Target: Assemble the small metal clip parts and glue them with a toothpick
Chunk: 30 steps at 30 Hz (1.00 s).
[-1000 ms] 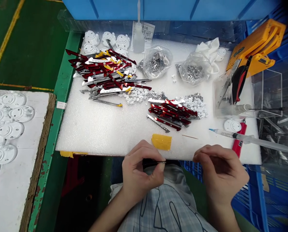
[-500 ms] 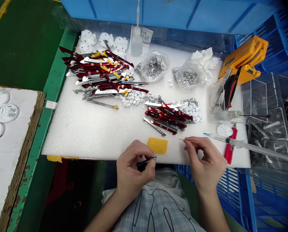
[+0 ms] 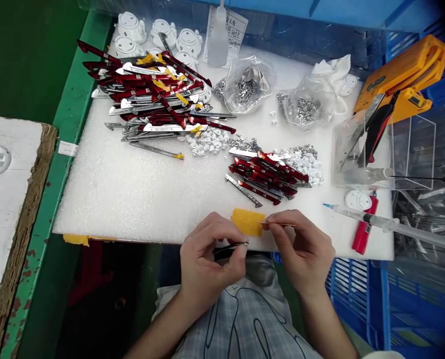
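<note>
My left hand (image 3: 215,257) is closed, pinching a narrow dark strip-shaped part (image 3: 229,247) between thumb and forefinger; most of it lies hidden in the palm. In my right hand (image 3: 302,249), thumb and fingertips pinch a thin toothpick-like stick (image 3: 287,225), its tip pointing left over a yellow patch of tape (image 3: 240,222). Beyond the hands lies a small pile of slim red and silver strips (image 3: 269,174). Close behind that pile are little white pieces (image 3: 312,167) and small metal bits (image 3: 242,143).
A larger heap of red and silver strips (image 3: 151,97) covers the back left of the white foam board (image 3: 121,194). Bags of metal pieces (image 3: 249,87) and a squeeze bottle (image 3: 218,40) stand behind. At right are a syringe (image 3: 379,221), a red marker (image 3: 365,229), pliers (image 3: 379,130) and an orange tool (image 3: 401,82).
My right hand has moved left, bringing the stick's tip over the yellow tape and nearer my left hand. My left hand still pinches the dark strip. The view has shifted slightly.
</note>
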Tool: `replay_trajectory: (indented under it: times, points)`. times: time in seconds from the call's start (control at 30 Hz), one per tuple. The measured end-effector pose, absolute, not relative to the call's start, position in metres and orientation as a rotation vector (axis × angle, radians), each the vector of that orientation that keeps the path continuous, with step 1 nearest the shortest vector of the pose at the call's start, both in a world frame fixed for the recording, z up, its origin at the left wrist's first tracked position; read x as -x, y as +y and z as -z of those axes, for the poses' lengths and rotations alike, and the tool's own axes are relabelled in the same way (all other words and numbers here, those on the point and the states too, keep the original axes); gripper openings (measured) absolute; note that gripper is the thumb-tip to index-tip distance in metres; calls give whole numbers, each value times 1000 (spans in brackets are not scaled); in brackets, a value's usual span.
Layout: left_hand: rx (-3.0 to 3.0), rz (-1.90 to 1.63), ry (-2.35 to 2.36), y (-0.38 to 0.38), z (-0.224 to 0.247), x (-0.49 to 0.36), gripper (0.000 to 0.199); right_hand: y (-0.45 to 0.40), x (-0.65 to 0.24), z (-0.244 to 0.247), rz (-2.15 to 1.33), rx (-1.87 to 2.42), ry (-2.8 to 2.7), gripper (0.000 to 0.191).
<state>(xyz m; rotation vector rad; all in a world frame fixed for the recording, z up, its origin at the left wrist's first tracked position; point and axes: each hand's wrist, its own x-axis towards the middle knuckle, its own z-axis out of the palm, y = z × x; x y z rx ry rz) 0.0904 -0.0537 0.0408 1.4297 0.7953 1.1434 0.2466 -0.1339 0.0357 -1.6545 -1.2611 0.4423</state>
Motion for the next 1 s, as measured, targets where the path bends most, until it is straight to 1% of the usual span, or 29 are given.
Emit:
replay_trajectory:
  times: [0.27, 0.53, 0.63, 0.73, 0.83, 1.0]
  points:
    - [-1460, -1154, 779, -53, -43, -92, 24, -130, -246, -39, -405, 1683, -1357, 18]
    - [-1461, -1152, 786, -52, -44, -92, 23, -132, -249, -38, -447, 1659, -1252, 17]
    - [-1464, -1144, 793, -52, -46, -93, 23, -131, -250, -42, -540, 1543, -1017, 12]
    - [-1475, -1141, 798, -52, -47, -94, 24, -125, -246, -46, -704, 1331, -829, 7]
    - [-1493, -1139, 804, -52, -48, -94, 25, -117, -238, -48, -820, 1178, -770, 6]
    - [-1483, -1124, 797, -52, -46, -93, 23, -113, -229, -46, -881, 1066, -785, 4]
